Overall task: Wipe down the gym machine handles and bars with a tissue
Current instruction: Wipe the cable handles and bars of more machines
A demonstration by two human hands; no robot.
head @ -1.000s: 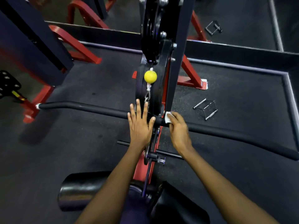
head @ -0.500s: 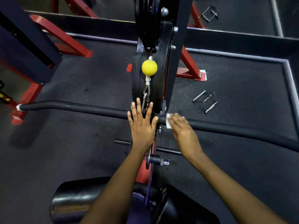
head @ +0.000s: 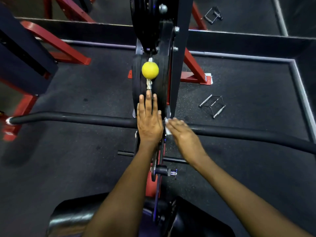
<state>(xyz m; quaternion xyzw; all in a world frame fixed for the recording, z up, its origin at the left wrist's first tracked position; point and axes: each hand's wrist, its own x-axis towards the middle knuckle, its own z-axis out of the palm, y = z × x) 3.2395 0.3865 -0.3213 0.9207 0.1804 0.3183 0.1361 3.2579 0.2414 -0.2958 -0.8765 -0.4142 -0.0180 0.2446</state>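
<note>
two hands (head: 149,124) (head: 183,135), one tissue (head: 168,130), one bar (head: 239,135)

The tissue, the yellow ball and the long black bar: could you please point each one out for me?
tissue (head: 167,130): head view, white edge showing beside the right hand's fingers.
yellow ball (head: 150,69): head view, centre of the ball.
long black bar (head: 77,118): head view, padded left stretch.
</note>
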